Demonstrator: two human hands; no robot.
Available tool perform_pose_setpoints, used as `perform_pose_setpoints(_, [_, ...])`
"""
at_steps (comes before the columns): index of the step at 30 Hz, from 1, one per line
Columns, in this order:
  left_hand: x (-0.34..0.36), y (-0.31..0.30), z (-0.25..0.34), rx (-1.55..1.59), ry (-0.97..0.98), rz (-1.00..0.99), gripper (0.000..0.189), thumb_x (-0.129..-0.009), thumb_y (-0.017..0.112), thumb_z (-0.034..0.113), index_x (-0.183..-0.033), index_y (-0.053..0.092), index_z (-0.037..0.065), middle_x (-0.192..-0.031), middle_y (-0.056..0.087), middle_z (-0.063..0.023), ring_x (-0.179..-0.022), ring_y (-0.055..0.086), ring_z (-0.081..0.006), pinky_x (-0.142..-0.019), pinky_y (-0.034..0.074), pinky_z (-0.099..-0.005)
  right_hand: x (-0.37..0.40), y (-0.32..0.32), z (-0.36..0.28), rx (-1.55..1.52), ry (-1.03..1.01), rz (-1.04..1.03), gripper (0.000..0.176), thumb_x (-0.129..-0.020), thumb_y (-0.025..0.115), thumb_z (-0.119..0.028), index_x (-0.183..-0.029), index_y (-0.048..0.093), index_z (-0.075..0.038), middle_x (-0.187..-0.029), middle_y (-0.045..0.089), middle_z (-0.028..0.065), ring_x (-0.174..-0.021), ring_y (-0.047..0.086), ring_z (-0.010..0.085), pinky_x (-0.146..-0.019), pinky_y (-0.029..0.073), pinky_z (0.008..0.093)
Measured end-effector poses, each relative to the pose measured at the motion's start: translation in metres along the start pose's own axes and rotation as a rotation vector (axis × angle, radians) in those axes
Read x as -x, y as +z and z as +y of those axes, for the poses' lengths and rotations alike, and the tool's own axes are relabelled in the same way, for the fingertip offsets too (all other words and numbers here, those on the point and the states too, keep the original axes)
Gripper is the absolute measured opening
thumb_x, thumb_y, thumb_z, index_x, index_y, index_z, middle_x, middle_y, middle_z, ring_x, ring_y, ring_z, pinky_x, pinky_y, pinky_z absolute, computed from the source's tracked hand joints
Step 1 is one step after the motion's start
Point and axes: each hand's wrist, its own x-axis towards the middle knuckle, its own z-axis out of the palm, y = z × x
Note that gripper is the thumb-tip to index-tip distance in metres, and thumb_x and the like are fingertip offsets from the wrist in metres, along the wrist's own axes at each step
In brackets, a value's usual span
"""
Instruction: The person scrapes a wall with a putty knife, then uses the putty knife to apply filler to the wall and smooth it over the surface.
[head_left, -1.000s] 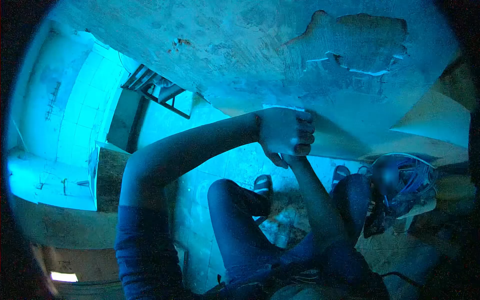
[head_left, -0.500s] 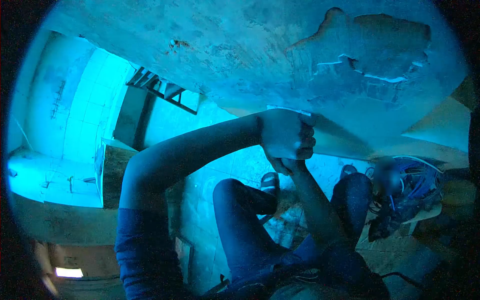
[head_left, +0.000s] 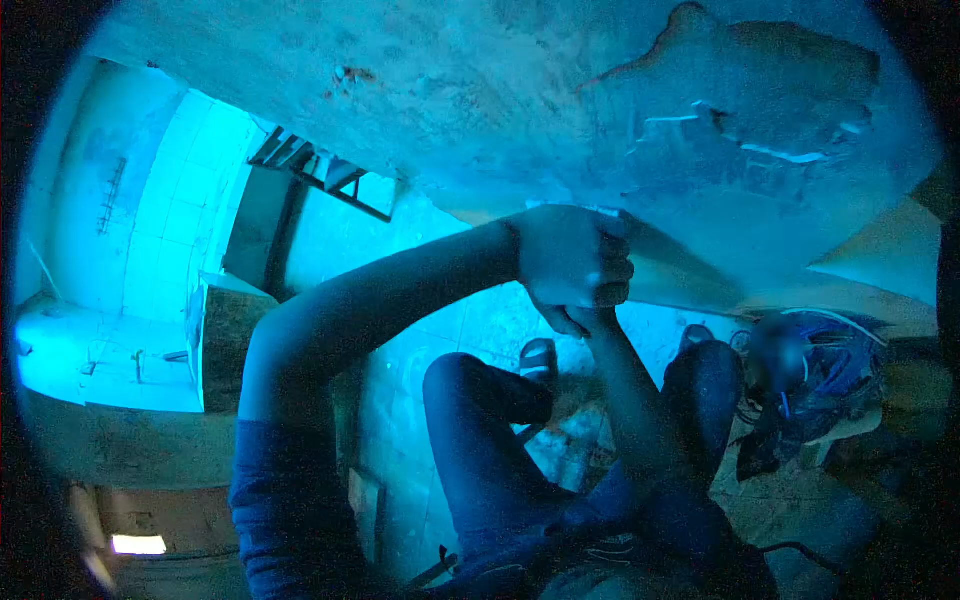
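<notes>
My left hand (head_left: 572,262) reaches across at the centre, its fingers curled into a fist close to the wall (head_left: 480,110). A thin pale edge (head_left: 585,208) shows just above its knuckles, along the wall; the rest of that thing is hidden. From below, my right hand (head_left: 598,322) meets the left one, and only the part near its wrist shows. The right fingers are covered by the left hand. A large patch of broken plaster (head_left: 790,85) marks the wall to the upper right.
My bent legs (head_left: 490,430) and sandalled feet (head_left: 538,360) are below the hands on a tiled floor (head_left: 400,420). A bundle with blue material (head_left: 835,365) lies at the right. A dark slatted frame (head_left: 335,185) stands left, above a box-like block (head_left: 235,335).
Both hands have shifted up very slightly together, keeping the same closed posture. The view has tilted a little, and the wall patch sits slightly further right.
</notes>
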Motion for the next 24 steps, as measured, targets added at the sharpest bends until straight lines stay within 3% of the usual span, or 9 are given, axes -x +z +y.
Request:
perform_pose_setpoints(10, [-0.01, 0.013, -0.002, 0.021, 0.021, 0.063, 0.038, -0.063, 0.06, 0.047, -0.07, 0.05, 0.01, -0.069, 0.049, -0.0051, -0.064, 0.054, -0.0244, -0.056, 0.044, -0.0391, -0.008, -0.011, -0.008, 0.031, -0.018, 0.005, 0.029, -0.085, 0.05, -0.031, -0.103, 0.049, -0.008, -0.093, 0.049, 0.0072, -0.082, 0.047, 0.0137, -0.07, 0.036, 0.0374])
perform_pose_setpoints(12, [-0.009, 0.008, 0.001, -0.019, -0.025, 0.08, 0.046, -0.059, 0.061, 0.053, -0.067, 0.051, 0.009, -0.065, 0.05, -0.0047, -0.063, 0.053, -0.023, -0.063, 0.041, -0.037, -0.006, -0.01, -0.007, 0.033, -0.021, 0.005, 0.029, -0.085, 0.05, -0.031, -0.103, 0.049, -0.008, -0.094, 0.049, 0.0073, -0.083, 0.047, 0.0138, -0.071, 0.036, 0.0376])
perform_pose_setpoints(15, [0.005, -0.003, -0.002, -0.007, 0.036, 0.024, 0.041, -0.06, 0.062, 0.047, -0.07, 0.05, 0.009, -0.07, 0.049, -0.0056, -0.065, 0.055, -0.0245, -0.056, 0.044, -0.0393, 0.001, 0.003, -0.001, 0.012, -0.012, -0.008, 0.03, -0.085, 0.05, -0.031, -0.104, 0.049, -0.008, -0.094, 0.049, 0.0075, -0.084, 0.047, 0.0139, -0.072, 0.036, 0.0379])
perform_pose_setpoints(21, [0.005, -0.009, 0.002, -0.008, -0.03, -0.018, 0.043, -0.059, 0.063, 0.048, -0.07, 0.05, 0.009, -0.07, 0.048, -0.0058, -0.065, 0.054, -0.0241, -0.057, 0.045, -0.0386, -0.002, 0.007, 0.0, 0.022, -0.016, -0.025, 0.03, -0.085, 0.05, -0.032, -0.104, 0.049, -0.008, -0.096, 0.049, 0.0078, -0.085, 0.047, 0.0142, -0.073, 0.036, 0.0384])
perform_pose_setpoints(24, [-0.003, 0.003, 0.002, 0.067, -0.015, 0.059, 0.044, -0.06, 0.061, 0.05, -0.071, 0.05, 0.009, -0.069, 0.048, -0.0055, -0.065, 0.054, -0.0237, -0.057, 0.045, -0.0387, -0.002, -0.003, -0.003, 0.044, -0.014, -0.024, 0.031, -0.085, 0.049, -0.032, -0.105, 0.049, -0.008, -0.096, 0.049, 0.008, -0.086, 0.048, 0.0143, -0.074, 0.036, 0.0387])
